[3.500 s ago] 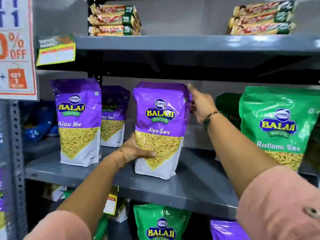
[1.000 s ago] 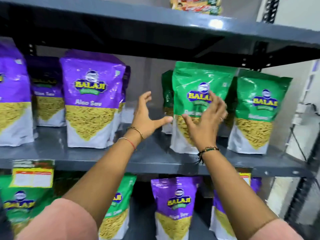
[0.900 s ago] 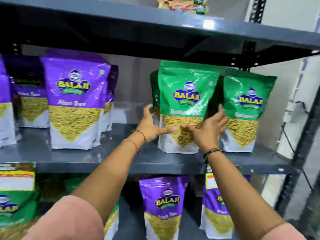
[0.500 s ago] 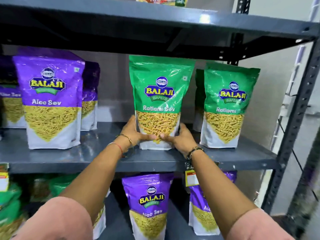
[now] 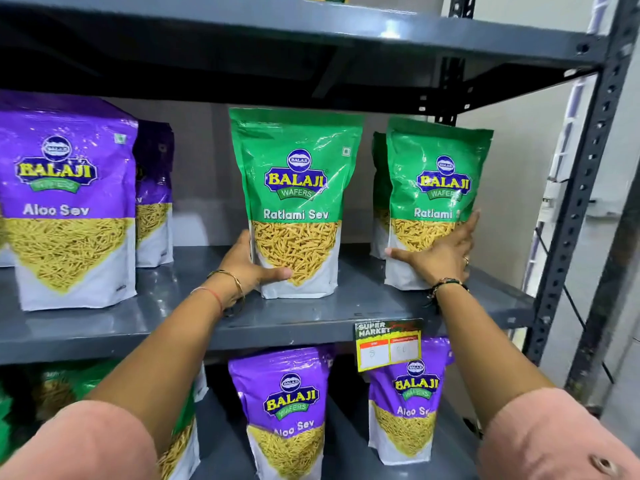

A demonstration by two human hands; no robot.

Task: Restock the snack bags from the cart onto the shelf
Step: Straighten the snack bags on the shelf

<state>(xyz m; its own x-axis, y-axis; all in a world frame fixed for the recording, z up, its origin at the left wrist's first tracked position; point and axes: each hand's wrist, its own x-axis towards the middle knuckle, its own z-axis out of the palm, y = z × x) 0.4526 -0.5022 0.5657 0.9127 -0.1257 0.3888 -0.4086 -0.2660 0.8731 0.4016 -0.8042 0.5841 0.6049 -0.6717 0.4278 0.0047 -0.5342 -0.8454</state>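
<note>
A green Ratlami Sev bag (image 5: 296,188) stands upright on the grey middle shelf (image 5: 304,317). My left hand (image 5: 247,268) grips its lower left side, thumb across the front. A second green Ratlami Sev bag (image 5: 438,174) stands to its right, with another green bag partly hidden behind it. My right hand (image 5: 440,252) is spread flat against that bag's lower front, thumb at its left edge. Purple Aloo Sev bags (image 5: 67,202) stand at the left of the same shelf. No cart is in view.
Purple Aloo Sev bags (image 5: 289,407) stand on the lower shelf. A yellow price tag (image 5: 388,344) hangs from the middle shelf's edge. The upper shelf (image 5: 311,32) sits close above the bag tops. A perforated upright post (image 5: 585,174) bounds the rack on the right.
My right hand has left the middle green bag and moved right onto the second green bag. My left hand stays on the middle bag's lower left. The view has shifted slightly right.
</note>
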